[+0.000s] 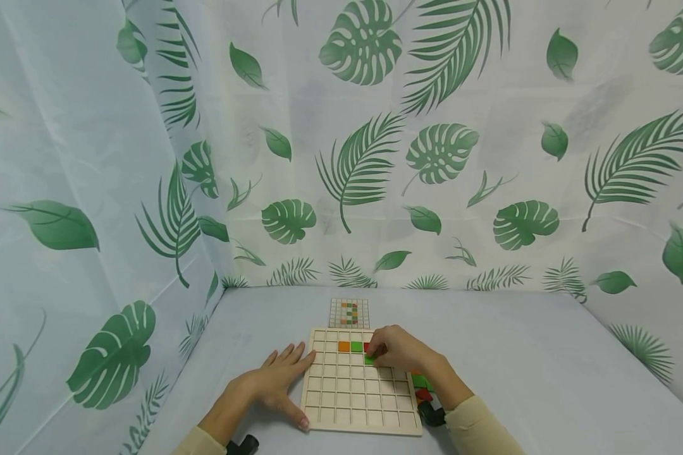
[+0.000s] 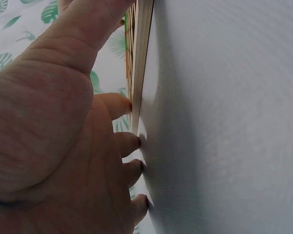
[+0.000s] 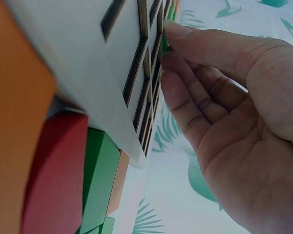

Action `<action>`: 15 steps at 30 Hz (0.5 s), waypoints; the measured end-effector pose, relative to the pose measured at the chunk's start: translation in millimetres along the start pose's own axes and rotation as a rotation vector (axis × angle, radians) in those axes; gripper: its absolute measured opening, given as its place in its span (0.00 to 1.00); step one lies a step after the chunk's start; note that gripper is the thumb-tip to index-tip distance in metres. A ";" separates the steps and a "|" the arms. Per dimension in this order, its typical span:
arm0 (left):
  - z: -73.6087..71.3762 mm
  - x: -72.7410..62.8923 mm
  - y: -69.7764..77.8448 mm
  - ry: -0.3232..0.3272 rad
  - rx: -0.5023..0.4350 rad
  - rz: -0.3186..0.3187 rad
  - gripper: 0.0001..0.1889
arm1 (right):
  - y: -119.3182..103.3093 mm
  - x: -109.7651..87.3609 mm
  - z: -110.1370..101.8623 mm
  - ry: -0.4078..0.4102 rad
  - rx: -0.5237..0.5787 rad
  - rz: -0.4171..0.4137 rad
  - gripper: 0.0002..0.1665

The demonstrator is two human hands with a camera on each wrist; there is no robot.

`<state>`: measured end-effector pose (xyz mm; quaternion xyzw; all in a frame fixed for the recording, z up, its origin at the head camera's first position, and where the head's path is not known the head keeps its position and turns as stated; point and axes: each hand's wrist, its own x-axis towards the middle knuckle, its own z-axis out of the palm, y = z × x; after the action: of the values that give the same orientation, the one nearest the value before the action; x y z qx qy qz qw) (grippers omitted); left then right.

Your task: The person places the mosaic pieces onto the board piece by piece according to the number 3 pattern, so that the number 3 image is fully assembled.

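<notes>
A wooden grid board (image 1: 350, 401) lies flat on the table, with an orange tile (image 1: 344, 346), a green tile (image 1: 356, 346) and a red tile (image 1: 367, 347) in a row near its far side. Just below the red one, my right hand (image 1: 401, 349) pinches another green tile (image 1: 369, 359) at the grid. That tile (image 3: 164, 45) is mostly hidden behind the fingertips in the right wrist view. My left hand (image 1: 276, 383) rests spread at the board's left side, thumb by the near corner. In the left wrist view its straight fingers (image 2: 132, 173) touch along the board's edge (image 2: 142, 58).
Beyond the board lies a small pattern card (image 1: 334, 313) printed with a grid and coloured squares. Loose green tiles (image 1: 419, 382) and red tiles (image 1: 424, 395) are heaped at the board's right, partly under my right forearm. Leaf-printed cloth (image 1: 375, 253) walls off the back and left.
</notes>
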<state>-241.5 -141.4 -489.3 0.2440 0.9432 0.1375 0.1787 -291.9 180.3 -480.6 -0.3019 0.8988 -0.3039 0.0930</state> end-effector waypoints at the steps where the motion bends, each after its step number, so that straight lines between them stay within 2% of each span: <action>1: 0.4 0.0 -0.3 -0.001 -0.001 -0.001 0.73 | 0.1 -0.1 0.0 0.000 0.000 -0.002 0.09; 9: 1.2 0.1 -1.2 0.002 0.000 0.000 0.73 | -0.1 -1.0 -0.2 0.009 0.001 0.001 0.09; 15: 0.6 -0.2 -1.3 0.002 -0.004 0.004 0.73 | -0.8 -4.8 -4.7 0.055 -0.014 0.004 0.11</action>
<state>-241.6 -142.5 -490.3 0.2453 0.9427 0.1399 0.1778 -289.4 184.9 -476.4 -0.2922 0.9038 -0.3055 0.0669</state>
